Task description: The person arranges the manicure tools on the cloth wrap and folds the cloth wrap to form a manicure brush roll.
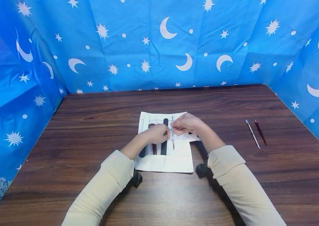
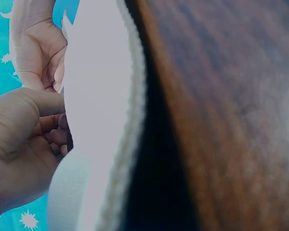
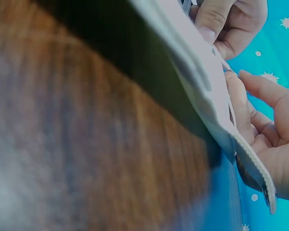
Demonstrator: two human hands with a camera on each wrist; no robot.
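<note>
A white fabric tool pouch (image 1: 165,164) lies unfolded on the table below both hands. A slim double-ended metal cuticle pusher (image 1: 173,145) lies upright across its middle, under a white band (image 1: 176,137). My right hand (image 1: 187,123) pinches the pusher near its upper end. Just left of it, my left hand (image 1: 158,133) has curled fingers and pinches the band beside the pusher. A black nail file (image 1: 164,148) and a tool with a dark red handle (image 1: 154,149) sit in the pouch, partly hidden by the left hand. At the pouch's left is another black strip (image 1: 142,153).
To the right on the wooden table (image 1: 97,116) lie a pale stick with a blue tip (image 1: 252,133) and a dark red tool (image 1: 261,133). A white strap (image 1: 194,137) extends from the pouch's right side. Blue star-and-moon cloth (image 1: 136,40) hangs behind.
</note>
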